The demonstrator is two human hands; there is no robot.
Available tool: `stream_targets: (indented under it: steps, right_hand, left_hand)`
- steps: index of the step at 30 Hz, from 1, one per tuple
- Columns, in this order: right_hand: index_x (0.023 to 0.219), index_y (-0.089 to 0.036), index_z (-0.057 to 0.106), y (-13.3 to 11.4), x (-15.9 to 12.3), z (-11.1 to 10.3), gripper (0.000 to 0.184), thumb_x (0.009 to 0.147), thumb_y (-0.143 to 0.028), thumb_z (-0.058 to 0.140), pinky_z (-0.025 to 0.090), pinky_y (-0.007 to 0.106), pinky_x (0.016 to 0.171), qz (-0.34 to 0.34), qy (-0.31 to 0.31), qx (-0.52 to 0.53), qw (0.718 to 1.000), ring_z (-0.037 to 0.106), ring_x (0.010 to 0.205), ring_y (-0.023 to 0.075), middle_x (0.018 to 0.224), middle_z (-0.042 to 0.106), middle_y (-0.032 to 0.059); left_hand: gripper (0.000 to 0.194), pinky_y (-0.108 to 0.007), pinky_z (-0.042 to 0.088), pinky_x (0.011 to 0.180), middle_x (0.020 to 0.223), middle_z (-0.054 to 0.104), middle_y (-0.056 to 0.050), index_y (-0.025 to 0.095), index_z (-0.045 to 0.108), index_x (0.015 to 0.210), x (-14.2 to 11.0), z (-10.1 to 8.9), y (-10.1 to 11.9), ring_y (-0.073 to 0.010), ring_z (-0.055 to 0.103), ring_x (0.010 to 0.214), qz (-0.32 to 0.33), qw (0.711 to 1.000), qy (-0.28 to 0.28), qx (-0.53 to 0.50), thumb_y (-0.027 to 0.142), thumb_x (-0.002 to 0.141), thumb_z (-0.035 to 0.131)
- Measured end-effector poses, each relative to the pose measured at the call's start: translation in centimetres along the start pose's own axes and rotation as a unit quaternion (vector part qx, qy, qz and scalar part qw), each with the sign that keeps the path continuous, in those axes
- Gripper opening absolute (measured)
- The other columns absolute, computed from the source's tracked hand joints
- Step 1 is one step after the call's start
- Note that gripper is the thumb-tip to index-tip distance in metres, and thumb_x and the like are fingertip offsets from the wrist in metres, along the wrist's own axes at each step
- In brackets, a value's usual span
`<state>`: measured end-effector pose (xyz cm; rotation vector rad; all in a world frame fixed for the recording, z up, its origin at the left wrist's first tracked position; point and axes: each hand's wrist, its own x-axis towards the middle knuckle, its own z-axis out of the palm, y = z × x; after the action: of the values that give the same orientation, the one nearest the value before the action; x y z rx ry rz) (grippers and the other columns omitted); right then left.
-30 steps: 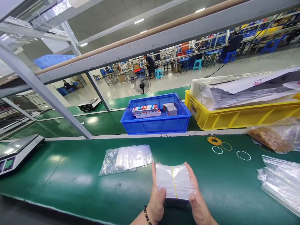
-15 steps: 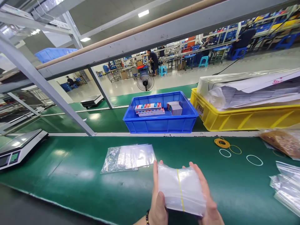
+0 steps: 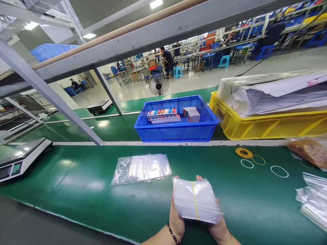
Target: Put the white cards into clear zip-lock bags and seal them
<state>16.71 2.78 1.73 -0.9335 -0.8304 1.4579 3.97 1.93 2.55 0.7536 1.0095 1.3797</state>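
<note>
Green bench top (image 3: 89, 200) stretched across the view, beneath everything else on the near side. Beyond it at the right stood a yellow crate (image 3: 278, 127), heaped above its rim with a plastic-wrapped pile of pale sheets (image 3: 268, 98). Just beside it sat a smaller blue bin (image 3: 176, 133), holding flat printed boxes (image 3: 163, 116) stacked toward its left and a block of cards or small cartons (image 3: 192, 114) toward its right, with bare floor around them. A weighing scale (image 3: 24, 160) rested at the far left.

Clear bags (image 3: 143, 168) lay fanned out left of centre, and further bags (image 3: 313, 200) lay at the right edge; no band could be made out on either lot. Near that edge a clear sack (image 3: 308, 153) contained brownish pieces too blurred to name.

Both hands cupped one bundle of clear bags (image 3: 203, 200) over the near part of the bench: the left hand (image 3: 176, 219) was curved around one side, the right hand (image 3: 219, 229) around the other. One yellow band (image 3: 195, 200) crossed the bundle's middle, so its banding looked done, while the loose bags seemed untouched. Smallest were the spare yellow bands (image 3: 243, 152) and two white rings (image 3: 247, 164), which lay near the sack.
</note>
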Motion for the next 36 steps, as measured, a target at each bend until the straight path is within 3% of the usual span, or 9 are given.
stream_targets:
  steps: [4, 10, 14, 18, 21, 24, 28, 31, 36]
  right_hand:
    - [0.140, -0.029, 0.018, 0.4, 0.0, -0.1, 0.082, 0.073, -0.075, 0.023, 0.029, 0.043, 0.105, 0.065, -0.081, 0.027, 0.994, 0.035, 0.126, 0.0265, 0.136, 0.044, 0.0016]
    - [0.141, -0.027, 0.016, -1.9, 0.0, -4.6, 0.102, 0.058, -0.078, 0.047, 0.014, 0.046, 0.108, -0.013, -0.161, -0.154, 0.975, 0.012, 0.133, 0.0328, 0.149, 0.012, 0.0011]
    - [0.142, -0.021, 0.010, -2.3, 1.2, -5.4, 0.119, 0.047, -0.050, 0.076, 0.013, 0.051, 0.106, -0.049, -0.236, -0.385, 0.891, 0.011, 0.133, 0.0346, 0.148, 0.014, 0.0100]
    - [0.138, -0.017, 0.024, -5.1, 2.2, -2.3, 0.098, 0.054, -0.035, 0.071, 0.026, 0.050, 0.103, -0.112, -0.273, -0.482, 0.825, 0.033, 0.126, 0.0337, 0.138, 0.035, 0.0156]
    - [0.129, -0.016, 0.040, -9.6, 1.9, 1.1, 0.078, 0.056, -0.026, 0.063, 0.015, 0.053, 0.106, -0.166, -0.312, -0.570, 0.742, 0.050, 0.109, 0.0303, 0.112, 0.057, 0.0123]
    - [0.130, -0.016, 0.039, -12.8, 1.6, 3.8, 0.082, 0.050, -0.017, 0.056, 0.006, 0.055, 0.106, -0.162, -0.297, -0.650, 0.681, 0.053, 0.100, 0.0281, 0.106, 0.059, 0.0112]
    - [0.131, -0.008, 0.039, -11.7, 1.7, 3.8, 0.086, 0.048, -0.016, 0.059, 0.005, 0.057, 0.105, -0.089, -0.303, -0.719, 0.620, 0.045, 0.111, 0.0352, 0.112, 0.057, 0.0173]
    - [0.136, -0.017, 0.031, -9.0, 1.9, 0.5, 0.092, 0.055, -0.039, 0.068, 0.002, 0.059, 0.104, -0.082, -0.296, -0.663, 0.683, 0.020, 0.129, 0.0385, 0.134, 0.042, 0.0143]
    - [0.141, -0.028, 0.007, -4.8, 0.9, -4.7, 0.079, 0.076, -0.071, 0.022, 0.009, 0.047, 0.109, -0.135, -0.110, -0.350, 0.920, 0.003, 0.135, 0.0272, 0.150, 0.006, 0.0012]
  left_hand:
    - [0.070, -0.038, 0.025, 0.108, 0.129, 0.050, -0.007, 0.019, 0.044, 0.128, -0.1, 0.3, -0.3, -0.0267, 0.036, 0.125, -0.037, 0.998, -0.046, -0.035, 0.065, 0.075, 0.039]
    - [0.073, -0.030, 0.012, 0.111, 0.145, 0.025, 0.001, 0.026, 0.032, 0.133, 0.0, -0.4, 4.2, -0.0195, 0.011, 0.134, 0.079, 0.996, -0.017, -0.027, 0.068, 0.074, 0.035]
    - [0.078, -0.033, 0.017, 0.110, 0.144, 0.027, -0.003, 0.025, 0.022, 0.137, -0.5, 0.8, 5.7, -0.0219, 0.019, 0.133, -0.032, 0.998, -0.036, -0.032, 0.065, 0.073, 0.043]
    - [0.082, -0.038, 0.030, 0.104, 0.136, 0.042, -0.004, 0.029, 0.015, 0.138, -1.1, 2.4, 5.7, -0.0243, 0.036, 0.125, -0.087, 0.984, -0.016, -0.153, 0.064, 0.072, 0.047]
    - [0.079, -0.041, 0.034, 0.102, 0.129, 0.050, -0.007, 0.026, 0.026, 0.136, -0.8, 1.7, 6.0, -0.0270, 0.041, 0.122, -0.108, 0.974, 0.003, -0.200, 0.068, 0.071, 0.043]
    - [0.070, -0.038, 0.026, 0.106, 0.136, 0.042, -0.007, 0.024, 0.036, 0.132, 0.0, -0.4, 5.9, -0.0250, 0.033, 0.127, -0.076, 0.987, 0.042, -0.133, 0.064, 0.075, 0.041]
    - [0.063, -0.032, 0.011, 0.111, 0.145, 0.025, -0.002, 0.027, 0.027, 0.135, 0.6, -3.3, 4.5, -0.0183, 0.017, 0.134, 0.027, 0.998, 0.057, 0.004, 0.057, 0.081, 0.037]
    - [0.063, -0.032, 0.008, 0.111, 0.146, 0.021, 0.000, 0.029, 0.019, 0.137, 0.2, -4.0, 2.9, -0.0184, 0.013, 0.134, 0.061, 0.996, -0.023, 0.066, 0.056, 0.083, 0.035]
    - [0.108, -0.038, 0.012, 0.110, 0.149, 0.005, -0.008, 0.023, -0.001, 0.139, -0.3, -2.4, 1.3, -0.0290, 0.007, 0.134, 0.100, 0.975, -0.160, 0.119, 0.069, 0.059, 0.056]
